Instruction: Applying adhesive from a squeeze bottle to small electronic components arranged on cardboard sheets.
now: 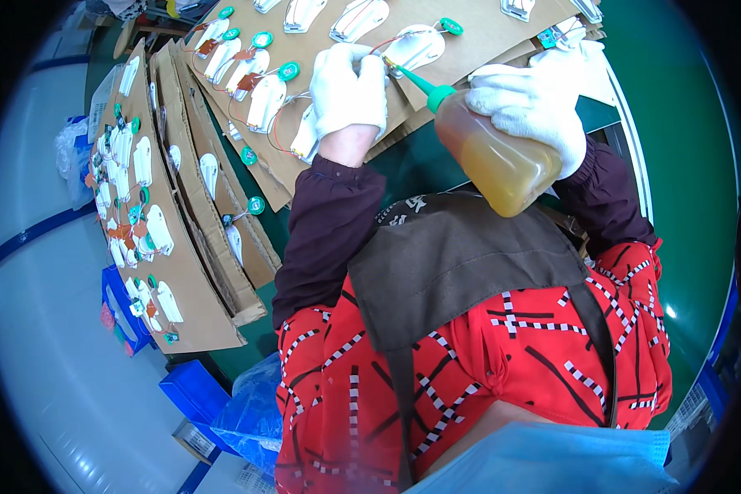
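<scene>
My right hand (535, 103), in a white glove, is wrapped round a squeeze bottle (502, 160) of amber liquid. The bottle is tilted, its green nozzle (424, 86) pointing up and left. The thin tip ends at the lower edge of a white plastic shell (418, 48); whether it touches cannot be told. My left hand (350, 95), gloved in white too, is closed beside that shell, fingertips near its thin wires. What its fingers grip, if anything, is hidden. A red wire runs over the shell to a round green part (451, 26).
Similar white shells (265, 103) with wires and round green parts (288, 71) lie in rows on a cardboard sheet (486, 33). More cardboard sheets (198, 313) with shells stand stacked at the left on the green tabletop (675, 165). Blue bins (193, 391) sit at lower left.
</scene>
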Demonstrator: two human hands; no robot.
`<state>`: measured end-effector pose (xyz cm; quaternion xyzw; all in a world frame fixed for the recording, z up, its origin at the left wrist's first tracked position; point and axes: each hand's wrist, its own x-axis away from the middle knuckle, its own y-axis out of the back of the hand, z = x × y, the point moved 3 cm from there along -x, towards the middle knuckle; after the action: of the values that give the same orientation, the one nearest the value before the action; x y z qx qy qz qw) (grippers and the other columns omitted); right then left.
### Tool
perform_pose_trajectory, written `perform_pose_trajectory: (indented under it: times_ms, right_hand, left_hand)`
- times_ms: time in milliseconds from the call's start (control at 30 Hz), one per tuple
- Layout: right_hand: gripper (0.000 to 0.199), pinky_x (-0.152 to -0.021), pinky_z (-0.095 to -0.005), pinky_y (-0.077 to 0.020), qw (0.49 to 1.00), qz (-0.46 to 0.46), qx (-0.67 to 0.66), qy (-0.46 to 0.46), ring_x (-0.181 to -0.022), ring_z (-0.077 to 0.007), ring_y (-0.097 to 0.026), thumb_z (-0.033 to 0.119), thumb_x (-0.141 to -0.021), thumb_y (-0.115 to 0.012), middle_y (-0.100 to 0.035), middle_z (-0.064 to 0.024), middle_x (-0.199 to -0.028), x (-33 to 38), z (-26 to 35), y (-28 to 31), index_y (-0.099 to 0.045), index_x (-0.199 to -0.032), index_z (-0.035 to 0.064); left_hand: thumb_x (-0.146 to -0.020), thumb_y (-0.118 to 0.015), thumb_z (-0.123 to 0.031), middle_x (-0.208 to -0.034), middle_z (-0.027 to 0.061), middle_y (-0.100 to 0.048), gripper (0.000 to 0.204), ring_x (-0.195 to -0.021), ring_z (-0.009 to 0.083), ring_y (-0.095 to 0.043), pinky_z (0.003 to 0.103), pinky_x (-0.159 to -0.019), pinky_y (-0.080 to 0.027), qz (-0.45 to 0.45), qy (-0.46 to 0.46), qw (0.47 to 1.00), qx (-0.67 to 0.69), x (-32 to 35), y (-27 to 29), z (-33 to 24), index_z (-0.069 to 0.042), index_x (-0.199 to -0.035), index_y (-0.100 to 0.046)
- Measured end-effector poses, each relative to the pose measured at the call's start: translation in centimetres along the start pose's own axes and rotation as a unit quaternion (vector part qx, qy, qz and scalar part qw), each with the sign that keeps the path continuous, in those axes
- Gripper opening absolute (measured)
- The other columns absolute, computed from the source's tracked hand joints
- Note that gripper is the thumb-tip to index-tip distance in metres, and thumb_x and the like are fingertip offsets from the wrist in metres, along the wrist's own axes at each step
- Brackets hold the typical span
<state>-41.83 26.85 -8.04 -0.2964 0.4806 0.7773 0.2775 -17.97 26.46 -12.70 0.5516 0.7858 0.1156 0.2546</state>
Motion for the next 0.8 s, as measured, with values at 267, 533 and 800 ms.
perform_pose_trajectory:
  times_ms: [267,533,800]
  right_hand:
    - [0.055,-0.094,-0.0498,-0.0462,0.956,-0.173,-0.152,-0.181,-0.108,-0.0351,-0.058,0.025,-0.078,-0.077,-0.059,-0.0196,-0.113,3.7,0.1,0.2,-0.049,-0.120,0.0034]
    - [0.076,-0.101,-0.0497,-0.0483,0.571,-0.477,-0.668,-0.006,-0.116,-0.0328,-0.053,0.020,-0.062,-0.089,-0.054,-0.0169,-0.125,10.4,-2.4,9.8,-0.049,-0.124,0.0007]
    - [0.073,-0.101,-0.0503,-0.0485,0.621,-0.487,-0.608,-0.084,-0.116,-0.0365,-0.053,0.021,-0.067,-0.086,-0.053,-0.0193,-0.126,9.9,-2.9,8.9,-0.048,-0.125,0.0011]
  left_hand:
    - [-0.089,-0.054,-0.010,-0.085,0.0148,-0.067,0.024,-0.071,0.0167,-0.066,0.026,-0.064,-0.052,0.002,0.006,0.999,0.036,-0.1,0.1,0.2,0.008,-0.105,-0.058]
    - [-0.085,-0.052,-0.009,-0.107,0.0163,-0.060,0.033,-0.098,0.0304,-0.061,0.039,-0.085,-0.048,-0.007,-0.207,0.945,-0.254,0.9,3.7,-5.4,-0.005,-0.117,-0.062]
    - [-0.086,-0.057,-0.012,-0.096,0.0123,-0.065,0.024,-0.086,0.0248,-0.064,0.034,-0.079,-0.050,0.064,-0.161,0.943,-0.285,-5.6,7.0,-6.3,-0.009,-0.107,-0.069]
